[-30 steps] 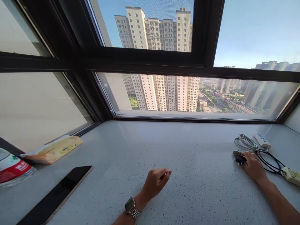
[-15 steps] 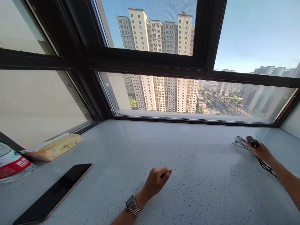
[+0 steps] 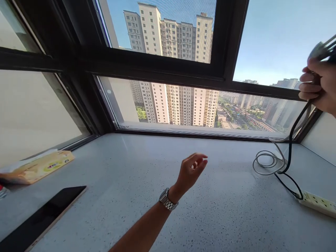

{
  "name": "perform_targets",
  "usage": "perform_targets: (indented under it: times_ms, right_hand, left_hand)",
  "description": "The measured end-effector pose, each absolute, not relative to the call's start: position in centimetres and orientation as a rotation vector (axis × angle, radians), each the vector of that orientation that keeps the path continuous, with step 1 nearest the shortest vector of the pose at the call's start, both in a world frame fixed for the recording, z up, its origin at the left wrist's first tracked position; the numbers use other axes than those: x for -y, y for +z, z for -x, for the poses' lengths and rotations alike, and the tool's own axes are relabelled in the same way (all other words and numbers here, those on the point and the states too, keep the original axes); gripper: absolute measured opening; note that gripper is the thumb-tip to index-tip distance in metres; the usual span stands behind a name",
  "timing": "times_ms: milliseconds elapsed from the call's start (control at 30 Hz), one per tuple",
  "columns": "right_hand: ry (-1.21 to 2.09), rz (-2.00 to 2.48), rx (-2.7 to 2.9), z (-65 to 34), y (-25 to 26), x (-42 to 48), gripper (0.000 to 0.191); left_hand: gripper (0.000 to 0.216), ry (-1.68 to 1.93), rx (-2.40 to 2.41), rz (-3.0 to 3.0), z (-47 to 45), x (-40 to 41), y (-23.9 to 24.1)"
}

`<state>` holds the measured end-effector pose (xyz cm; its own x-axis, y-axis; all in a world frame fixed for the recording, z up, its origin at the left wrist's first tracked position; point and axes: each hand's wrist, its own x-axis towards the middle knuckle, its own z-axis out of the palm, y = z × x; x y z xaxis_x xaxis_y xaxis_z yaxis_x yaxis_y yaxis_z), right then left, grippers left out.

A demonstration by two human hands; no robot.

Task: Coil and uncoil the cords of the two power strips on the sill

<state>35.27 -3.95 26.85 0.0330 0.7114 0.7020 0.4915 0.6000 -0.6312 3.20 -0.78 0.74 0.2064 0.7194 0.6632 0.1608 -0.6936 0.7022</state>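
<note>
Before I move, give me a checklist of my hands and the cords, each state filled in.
1. Right hand gripping the black cord: ok, the cord hangs down from its closed fingers.
2. Left hand free: ok, fingers loosely curled, nothing visible in it.
3. Grey cord free of loops: not ok, coiled on the sill.
4. Power strip resting on the sill: ok.
5. Upper end of the held bundle identified: cannot tell, blurred and cut off by the picture's edge.

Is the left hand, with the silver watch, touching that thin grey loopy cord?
Apart. The head view shows a broad stretch of speckled white countertop between the left hand and the thin grey loopy cord.
</note>
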Motion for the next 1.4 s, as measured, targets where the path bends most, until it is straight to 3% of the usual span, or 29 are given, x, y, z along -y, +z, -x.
perform_targets:
  times_ms: [133, 267, 367, 433, 533, 633, 733, 867, 1000, 1100, 1400]
  right_hand:
    - [0.706, 0.895, 1.546, -23.5, 23.8, 2.3, 0.019]
    - [0.808, 0.772, 1.872, -19.4, 20.2, -1.2, 0.027]
    - [0.737, 0.793, 2.035, -20.0, 18.3, -2.8, 0.041]
    - [0.776, 0.803, 2.057, -20.5, 16.2, -2.8, 0.062]
    - [1.146, 0.753, 2.057, -20.1, 10.5, -1.5, 0.08]
    - [1.617, 0.817, 2.089, -18.7, 3.5, 0.8, 0.07]
    - [1.363, 1.187, 2.127, -18.5, -1.9, 2.8, 0.037]
    - [1.219, 1.45, 2.143, -22.3, -5.4, 3.9, 0.035]
    - [1.549, 1.612, 1.918, -28.6, -6.5, 4.3, 0.057]
    - [1.617, 1.464, 1.691, -32.3, -5.4, 4.6, 0.059]
    - [0.813, 1.345, 1.381, -34.9, 2.7, 2.6, 0.053]
  left_hand:
    - [0.059, 1.549, -0.477, -1.892, -9.8, 1.2, 7.9]
    - [0.044, 1.337, -0.23, -1.643, -12.7, 1.4, 9.4]
    - [0.047, 1.258, -0.207, -1.223, -11.3, 1.5, 8.9]
    - [0.049, 1.336, -0.217, -0.969, -9.3, 1.6, 9.4]
    - [0.05, 1.484, -0.209, -0.733, -6.0, 1.4, 11.0]
    - [0.047, 1.584, -0.265, -0.587, -3.1, 0.3, 11.8]
    - [0.045, 1.603, -0.398, -0.527, -0.5, -1.3, 11.1]
    - [0.043, 1.639, -0.528, -0.53, 3.5, -3.0, 10.0]
    - [0.042, 1.642, -0.635, -0.636, 8.2, -4.3, 9.6]
    - [0.043, 1.386, -0.802, -0.689, 9.9, -5.2, 8.2]
    - [0.04, 1.047, -1.134, -0.818, 5.5, -6.0, -1.9]
